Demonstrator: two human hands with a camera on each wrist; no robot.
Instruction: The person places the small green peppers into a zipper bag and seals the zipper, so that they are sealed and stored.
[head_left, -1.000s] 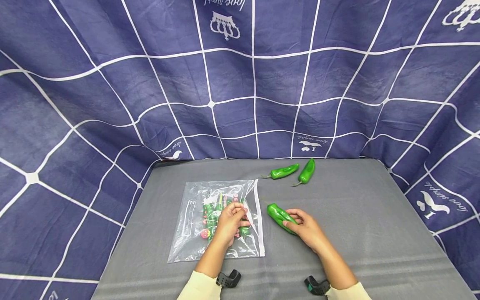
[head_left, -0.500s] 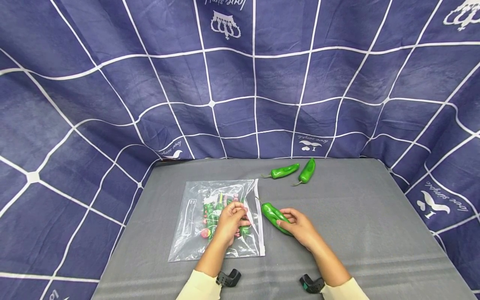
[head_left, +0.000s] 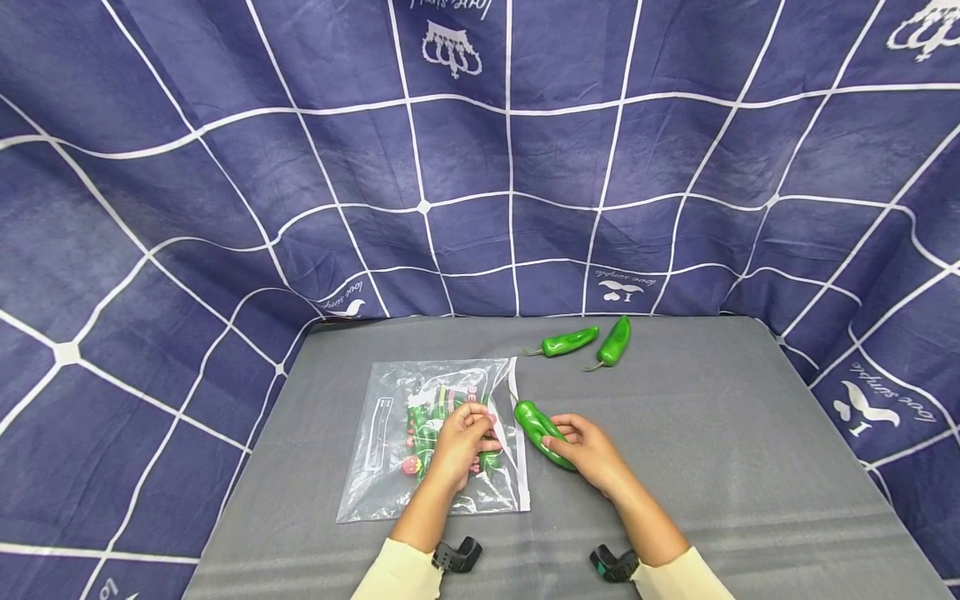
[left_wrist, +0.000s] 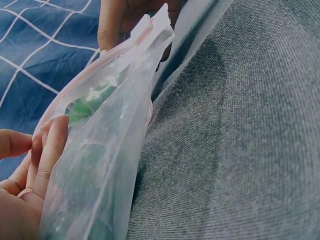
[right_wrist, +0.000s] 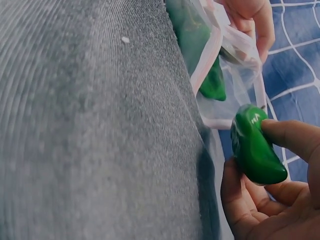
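A clear zip bag (head_left: 367, 500) lies flat with its white-edged mouth to the right. My left hand (head_left: 456, 450) pinches the upper layer near that mouth, lifting it so the opening gapes in the right wrist view. Inside the bag are green peppers (right_wrist: 214, 82), partly covered by the bag's print and my left hand. My right hand (head_left: 592, 454) grips another long green pepper (head_left: 534, 423) between thumb and fingers. Its stem end points at the bag mouth, and the stem overlaps the white edge in the head view.
Two more green peppers (head_left: 570, 342) lie toward the back of the grey table (head_left: 720, 433), right of the bag. A blue curtain with white lines (head_left: 570, 233) hangs behind and at both sides of the table.
My right hand has moved left with the pepper, bringing its stem end to the bag's mouth. The left hand and the bag have stayed nearly still.
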